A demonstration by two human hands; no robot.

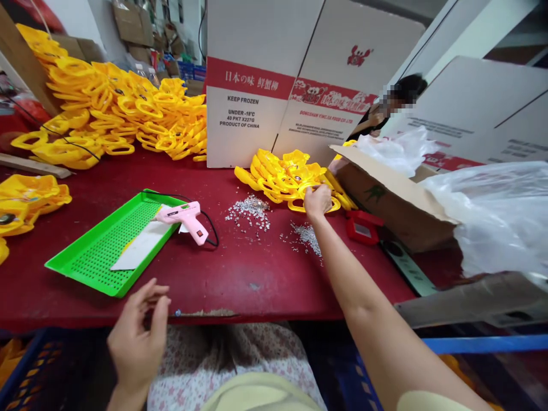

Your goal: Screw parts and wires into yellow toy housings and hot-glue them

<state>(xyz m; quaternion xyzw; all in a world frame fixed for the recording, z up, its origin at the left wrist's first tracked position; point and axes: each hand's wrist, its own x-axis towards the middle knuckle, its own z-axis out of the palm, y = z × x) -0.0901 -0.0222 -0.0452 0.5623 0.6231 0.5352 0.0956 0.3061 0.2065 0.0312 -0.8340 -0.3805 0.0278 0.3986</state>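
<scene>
My right hand (317, 201) reaches across the table to a small pile of yellow plastic parts (278, 174) with loop-shaped ends. Its fingers are closed on the loop of one yellow plastic part (297, 204) at the pile's front; the fingertips are partly hidden. Near the table's front edge, my left hand (139, 334) hovers with curled fingers and the thumb apart, holding nothing. Beyond it lies a green perforated tray (94, 242), with a pink glue gun (184, 218) resting across its right rim. Small metal pieces (252, 210) and a second heap of them (307, 237) lie before the pile.
A big heap of yellow parts (128, 108) covers the back left. Tall white cartons (257, 74) stand behind. To the right are an open cardboard box (394, 194), a red case (363, 226) and plastic bags (505, 211). Another person (405, 94) is partly visible behind the cartons.
</scene>
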